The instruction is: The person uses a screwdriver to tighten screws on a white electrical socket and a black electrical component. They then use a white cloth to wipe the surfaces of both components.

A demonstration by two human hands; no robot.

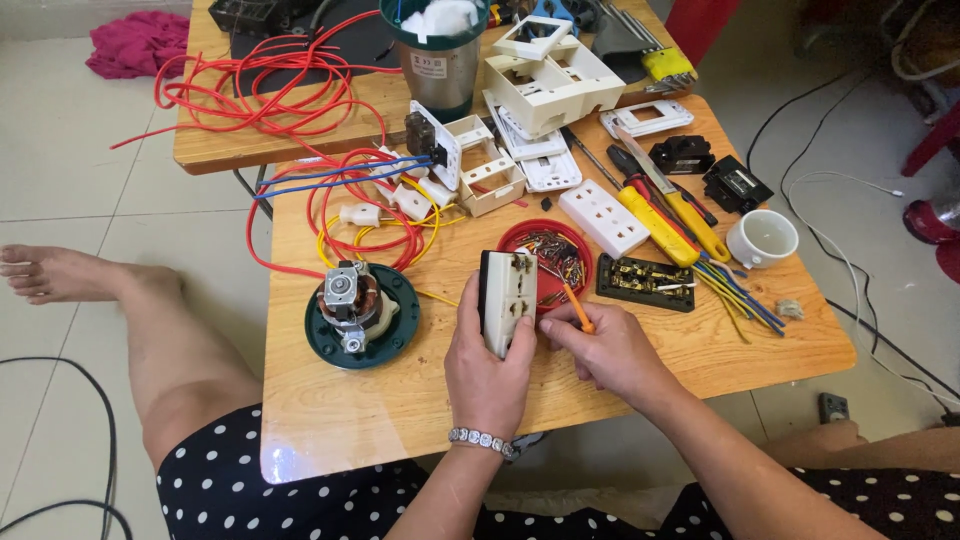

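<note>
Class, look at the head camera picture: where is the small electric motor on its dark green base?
The motor sits on the wooden table at front left, just left of the left hand and below the red wires.

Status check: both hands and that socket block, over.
Left hand grips white socket block upright. Right hand holds orange screwdriver against it. Red dish just behind.

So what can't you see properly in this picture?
Head view only:
- Tip of the orange screwdriver: hidden behind the white socket block.
- Right hand fingers: curled under, hidden by the hand.
- Bits in the red dish: too small.
- Grey can: top cut off by the edge.
</note>
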